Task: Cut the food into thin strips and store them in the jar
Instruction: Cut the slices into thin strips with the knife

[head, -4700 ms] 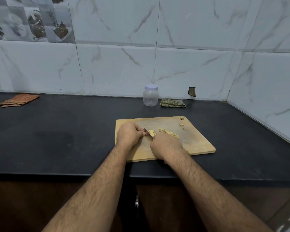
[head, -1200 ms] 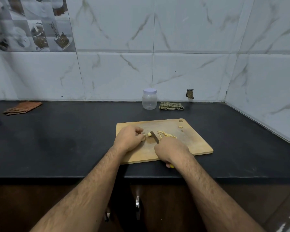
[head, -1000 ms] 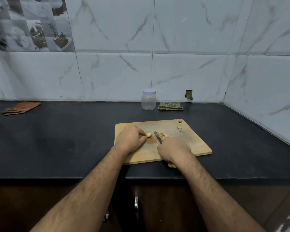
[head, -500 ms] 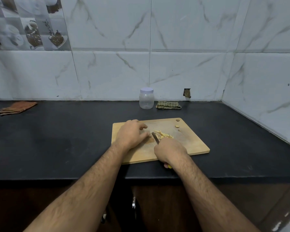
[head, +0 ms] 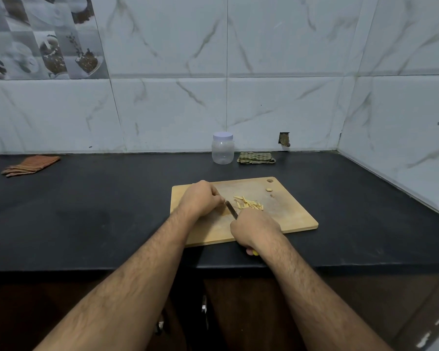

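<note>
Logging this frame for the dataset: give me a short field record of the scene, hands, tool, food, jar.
left hand: curled on the cutting board, fingertips by the blade; whatever it holds is hidden
right hand: grip on the knife, yellow handle end showing below the wrist
food: cut strips piled right of the blade; two small bits near the board's hole
jar: at the wall, lid on, looks empty
cloths: green cloth beside the jar; orange cloth far left
</note>
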